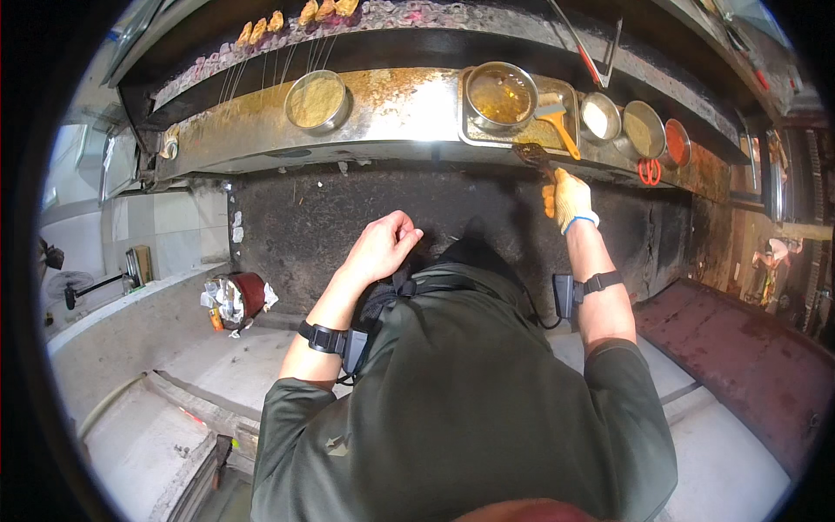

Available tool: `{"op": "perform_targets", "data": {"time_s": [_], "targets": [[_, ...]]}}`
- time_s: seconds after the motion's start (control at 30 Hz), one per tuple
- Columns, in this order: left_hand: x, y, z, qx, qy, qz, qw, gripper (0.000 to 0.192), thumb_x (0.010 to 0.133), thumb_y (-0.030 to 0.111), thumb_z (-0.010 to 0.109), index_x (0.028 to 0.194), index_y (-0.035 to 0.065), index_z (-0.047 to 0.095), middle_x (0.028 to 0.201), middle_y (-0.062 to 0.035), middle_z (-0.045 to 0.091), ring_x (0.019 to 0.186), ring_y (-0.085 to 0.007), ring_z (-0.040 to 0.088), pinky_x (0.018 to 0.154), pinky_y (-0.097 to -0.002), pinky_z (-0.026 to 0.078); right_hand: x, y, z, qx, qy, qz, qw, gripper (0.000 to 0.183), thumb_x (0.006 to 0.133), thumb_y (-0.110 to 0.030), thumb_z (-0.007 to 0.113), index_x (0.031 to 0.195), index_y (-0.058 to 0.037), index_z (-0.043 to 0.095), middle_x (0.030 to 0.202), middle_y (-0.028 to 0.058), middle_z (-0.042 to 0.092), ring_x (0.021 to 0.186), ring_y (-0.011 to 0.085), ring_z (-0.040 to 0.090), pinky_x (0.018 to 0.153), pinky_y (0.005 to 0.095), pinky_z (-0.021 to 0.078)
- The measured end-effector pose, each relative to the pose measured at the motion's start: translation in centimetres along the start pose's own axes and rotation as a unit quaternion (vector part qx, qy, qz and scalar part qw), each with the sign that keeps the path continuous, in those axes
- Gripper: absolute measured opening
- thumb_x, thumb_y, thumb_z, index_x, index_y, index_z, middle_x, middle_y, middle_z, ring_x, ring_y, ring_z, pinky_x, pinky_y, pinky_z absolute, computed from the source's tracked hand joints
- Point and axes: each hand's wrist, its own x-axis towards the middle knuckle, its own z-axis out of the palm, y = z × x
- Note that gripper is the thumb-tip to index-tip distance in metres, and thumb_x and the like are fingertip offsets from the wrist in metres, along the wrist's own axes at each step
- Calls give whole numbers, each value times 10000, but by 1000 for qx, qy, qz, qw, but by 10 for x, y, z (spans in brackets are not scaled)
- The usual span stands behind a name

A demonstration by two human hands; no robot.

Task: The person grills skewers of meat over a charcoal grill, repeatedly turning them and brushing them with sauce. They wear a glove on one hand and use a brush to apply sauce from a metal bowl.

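My right hand (pixel 569 199), in a cream and yellow work glove, grips the handle of a dark, flat-headed tool (pixel 533 156), perhaps a fan or brush, at the counter's front edge. Just beyond it, a metal tray (pixel 468 134) holds a steel bowl of amber liquid (pixel 501 94) and an orange-handled basting brush (pixel 558 127). My bare left hand (pixel 385 245) hangs before my waist with curled fingers; nothing shows in it. Several skewers (pixel 287 62) carry browned food pieces (pixel 308 13) over the charcoal at the upper left. A steel bowl of pale tan powder (pixel 316 101) stands below the skewers.
Bowls of white (pixel 597 117), tan (pixel 642 129) and red seasoning (pixel 678 142) line the counter's right, near red-handled scissors (pixel 649 171). Metal tongs (pixel 603 75) lie against the charcoal trough. A full waste bin (pixel 251 293) stands on the floor at left; a dark red panel (pixel 730 365) lies right.
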Motion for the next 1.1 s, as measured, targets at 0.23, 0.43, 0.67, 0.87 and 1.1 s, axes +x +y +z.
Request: {"op": "perform_targets", "data": {"time_s": [0.23,0.43,0.67,0.87,1.1], "targets": [[0,-3,-2,-7,1,8,1000,271,907,273,671,873,16,591,745,-143,626,712,-283,633,676,-382,502,-7,-3,-19,-13,0,-19,1000,336,997,-303,524,1070,8,626,641,127,609,411,175,492,359,312,383],[0,-6,-3,-3,2,9,1000,274,907,277,670,874,17,589,742,-143,624,710,-284,632,674,-384,501,0,-15,-36,47,17,-37,998,319,1010,-298,531,1101,-3,607,609,99,573,388,163,458,350,310,350],[3,-2,-4,-7,-2,-5,1000,279,906,278,671,865,18,581,733,-143,619,708,-284,632,670,-385,501,23,-13,-18,-21,11,-133,991,364,999,-241,576,1298,-36,593,622,72,585,429,130,494,395,284,388],[5,-5,-3,-7,-3,6,1000,279,906,278,670,865,17,582,735,-146,620,708,-288,637,664,-390,500,20,-2,-7,-390,91,-331,855,393,962,-338,545,1239,-77,643,1142,210,675,1085,375,640,937,427,492],[6,-9,-1,1,-4,6,1000,274,903,275,668,864,17,585,734,-146,618,711,-292,633,671,-394,500,3,-10,-24,-441,44,-318,838,377,953,-333,551,1212,-83,662,1140,195,682,1086,369,638,939,424,493]]}}
